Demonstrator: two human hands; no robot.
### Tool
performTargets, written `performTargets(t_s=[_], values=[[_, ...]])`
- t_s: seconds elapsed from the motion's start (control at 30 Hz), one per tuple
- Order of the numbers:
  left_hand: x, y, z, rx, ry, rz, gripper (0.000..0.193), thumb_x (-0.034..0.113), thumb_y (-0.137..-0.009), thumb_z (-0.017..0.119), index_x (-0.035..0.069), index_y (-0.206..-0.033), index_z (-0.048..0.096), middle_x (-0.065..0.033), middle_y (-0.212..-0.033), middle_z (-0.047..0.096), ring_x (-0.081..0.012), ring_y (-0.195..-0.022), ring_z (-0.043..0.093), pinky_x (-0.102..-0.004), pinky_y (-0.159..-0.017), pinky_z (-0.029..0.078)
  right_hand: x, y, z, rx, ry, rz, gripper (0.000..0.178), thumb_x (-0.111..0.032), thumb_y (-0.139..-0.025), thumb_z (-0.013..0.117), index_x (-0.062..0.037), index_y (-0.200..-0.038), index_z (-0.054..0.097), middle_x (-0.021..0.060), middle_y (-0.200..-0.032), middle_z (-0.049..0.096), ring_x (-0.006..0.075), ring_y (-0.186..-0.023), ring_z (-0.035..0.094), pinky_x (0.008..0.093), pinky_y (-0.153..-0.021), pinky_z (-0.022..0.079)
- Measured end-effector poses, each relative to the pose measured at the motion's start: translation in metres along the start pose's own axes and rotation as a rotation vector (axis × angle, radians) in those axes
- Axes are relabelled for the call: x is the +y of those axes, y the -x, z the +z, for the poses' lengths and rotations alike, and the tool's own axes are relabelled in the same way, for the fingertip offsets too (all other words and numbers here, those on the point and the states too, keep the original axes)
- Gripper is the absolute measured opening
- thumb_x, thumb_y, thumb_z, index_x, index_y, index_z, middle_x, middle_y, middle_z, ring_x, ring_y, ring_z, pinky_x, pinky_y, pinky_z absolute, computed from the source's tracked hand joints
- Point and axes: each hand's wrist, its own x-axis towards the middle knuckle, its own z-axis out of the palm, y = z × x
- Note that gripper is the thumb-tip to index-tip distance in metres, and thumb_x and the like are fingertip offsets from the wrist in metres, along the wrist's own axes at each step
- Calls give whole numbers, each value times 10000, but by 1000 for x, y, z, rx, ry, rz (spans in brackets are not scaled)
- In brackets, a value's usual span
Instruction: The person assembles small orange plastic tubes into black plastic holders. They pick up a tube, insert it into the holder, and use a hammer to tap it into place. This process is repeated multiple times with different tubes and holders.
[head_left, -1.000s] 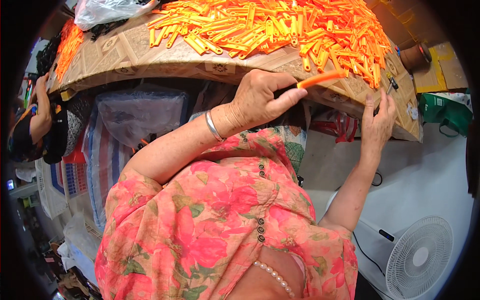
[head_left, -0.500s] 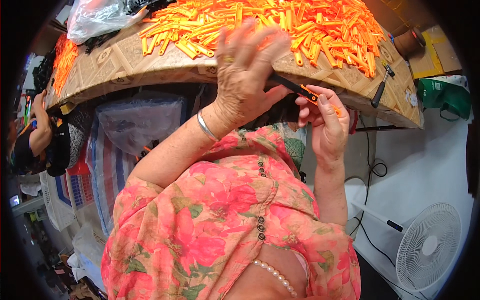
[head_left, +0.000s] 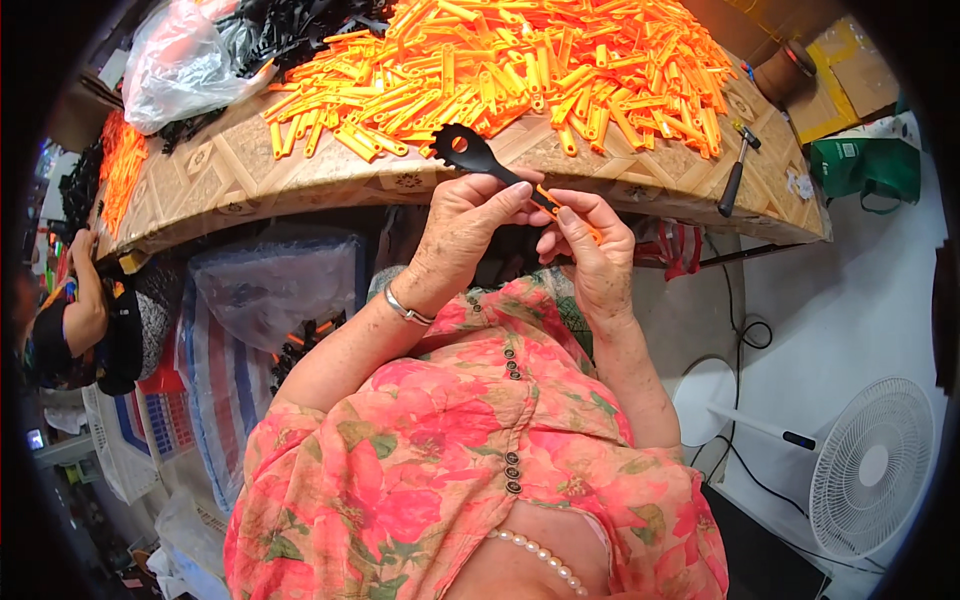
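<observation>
the person's left hand (head_left: 450, 222) is now gripping the shaft of a black, notched serving-utensil head with a round hole (head_left: 483, 158), thumb and fingers pinching close to its narrow end; half a second ago this hand was spreading and blurring in front of the pile. the right hand (head_left: 602, 258) is pinching a slim orange plastic handle piece (head_left: 596, 236) between thumb and bent fingers, and is sitting lower and further left than before. the black and orange parts are meeting end to end between the two hands, just in front of the near edge of the wood-patterned table (head_left: 240, 170); whether they are fully seated cannot be told, as fingers are covering part of the joint. in this report's judgement, the work is now centring on that joint, with both hands steadying it. a large heap of loose orange plastic pieces (head_left: 500, 80) is lying beyond, and a small black-handled hammer (head_left: 733, 182) is resting at the table's right edge, untouched by either hand.
</observation>
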Motion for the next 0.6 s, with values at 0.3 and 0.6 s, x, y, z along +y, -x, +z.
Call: performTargets(t_s=[0.3,0.6], values=[[-8,-6,-10,165,66,25,204,135,-964,604,-39,-1061,645,-92,-922,681,-126,-820,672,-284,-754,590,-26,-51,-47,332,1094,-464,135,-140,-884,670,-48,-980,692,87,-782,639,205,-607,613,338,-614,491],[-14,-7,-10,208,58,17,222,139,-960,614,-32,-1098,645,-76,-956,678,-140,-863,678,-297,-783,580,-36,-102,-90,478,1520,-590,226,-141,-859,635,-95,-1075,685,102,-1004,599,281,-971,600,416,-811,493]])
